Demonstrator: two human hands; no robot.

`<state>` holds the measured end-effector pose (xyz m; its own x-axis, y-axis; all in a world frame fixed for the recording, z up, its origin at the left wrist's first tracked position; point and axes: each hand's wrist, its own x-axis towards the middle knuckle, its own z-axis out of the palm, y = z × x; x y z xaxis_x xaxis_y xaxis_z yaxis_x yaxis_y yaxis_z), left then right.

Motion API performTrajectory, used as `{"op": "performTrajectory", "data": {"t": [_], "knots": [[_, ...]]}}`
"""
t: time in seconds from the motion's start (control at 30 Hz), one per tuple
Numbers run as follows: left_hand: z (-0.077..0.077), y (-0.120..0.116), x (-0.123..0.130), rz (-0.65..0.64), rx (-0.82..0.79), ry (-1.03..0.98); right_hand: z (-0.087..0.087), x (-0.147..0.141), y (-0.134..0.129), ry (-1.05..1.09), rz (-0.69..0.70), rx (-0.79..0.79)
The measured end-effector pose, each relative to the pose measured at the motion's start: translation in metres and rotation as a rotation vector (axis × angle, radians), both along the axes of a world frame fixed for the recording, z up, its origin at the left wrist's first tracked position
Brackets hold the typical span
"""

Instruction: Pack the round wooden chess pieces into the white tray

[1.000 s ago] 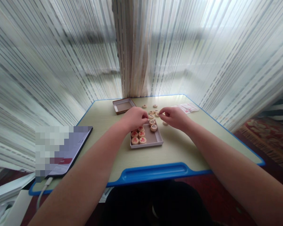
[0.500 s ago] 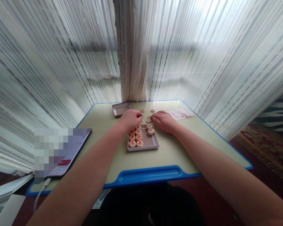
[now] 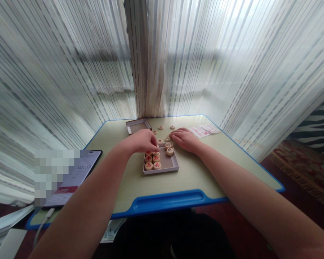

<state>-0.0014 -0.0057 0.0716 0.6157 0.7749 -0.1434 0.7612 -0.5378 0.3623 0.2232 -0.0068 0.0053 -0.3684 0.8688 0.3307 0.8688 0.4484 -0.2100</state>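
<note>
A shallow open box holds round wooden Chinese chess pieces. Red-marked pieces fill two columns on its left, and two dark-marked pieces lie at its far right corner. My left hand is over the box's far left part, thumb and fingers pinched at a chess piece that they mostly cover. Stretched out low on the table beyond the box's right corner, my right hand has its fingertips beside a loose piece. More loose pieces are scattered behind the box.
The box lid lies upturned at the back left. A creased paper sheet rests at the back right. On the left edge is a tablet or phone with a cable. A blue tray groove runs along the front edge.
My left hand has come nearer, from behind the box to over its far left part, still pinched. My right hand stays by the loose pieces. The whole view has shifted slightly.
</note>
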Motion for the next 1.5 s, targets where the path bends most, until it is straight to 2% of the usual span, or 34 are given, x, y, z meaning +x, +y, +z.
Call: {"op": "performTrajectory", "data": {"t": [0.47, 0.73, 1.03, 1.37, 1.5], "knots": [[-0.0041, 0.0029, -0.0015, -0.058, -0.035, -0.003, -0.0007, 0.0012, 0.0014, 0.041, 0.012, -0.001], [0.0002, 0.0015, -0.0015, -0.056, 0.035, -0.010, -0.0058, 0.0050, 0.0056, 0.070, 0.028, 0.070], [-0.0058, 0.0037, -0.0009, -0.071, -0.035, -0.007, -0.0037, 0.0026, 0.0025, 0.091, -0.008, 0.072], [0.0003, 0.0017, -0.0027, -0.103, 0.001, -0.025, -0.0033, 0.0029, 0.0024, 0.098, -0.013, 0.059], [0.0034, -0.0013, -0.0039, -0.151, -0.060, -0.014, -0.0035, 0.0033, 0.0035, 0.094, -0.005, 0.059]]}}
